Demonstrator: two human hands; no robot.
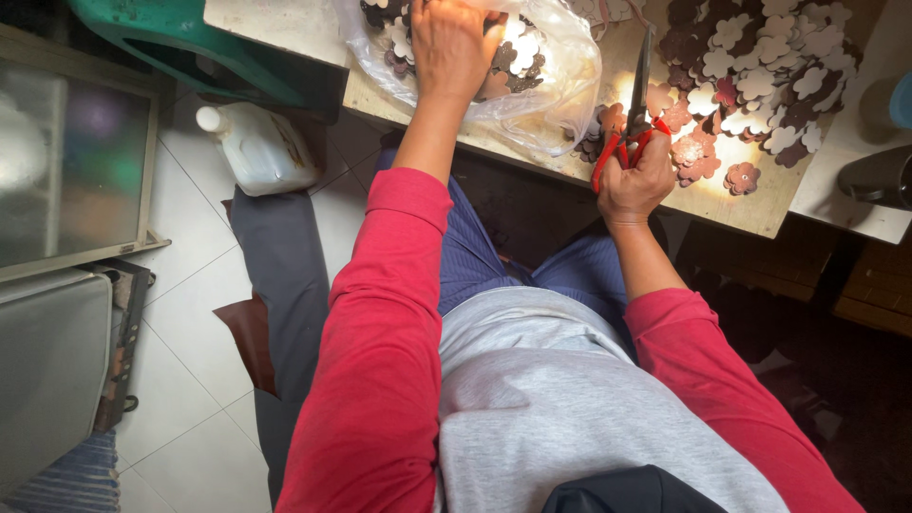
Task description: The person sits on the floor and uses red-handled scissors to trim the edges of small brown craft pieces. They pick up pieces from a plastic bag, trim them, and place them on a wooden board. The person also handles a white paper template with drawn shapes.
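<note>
Reaching left hand point(454, 43) into clear plastic bag point(560, 85), fingers hidden | right hand point(635, 180) fingers gripping red-handled scissors point(635, 109)

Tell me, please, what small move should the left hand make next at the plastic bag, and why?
Probably lift one flower piece out of the bag. The left hand is already inside the clear plastic bag of flower-shaped pieces, while the right hand holds the red-handled scissors over the table, blades pointing away. Whether the fingers already grip a piece is hidden.

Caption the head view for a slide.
Left hand reaches into clear plastic bag of flower-shaped cutouts; right hand grips red-handled scissors.
</note>
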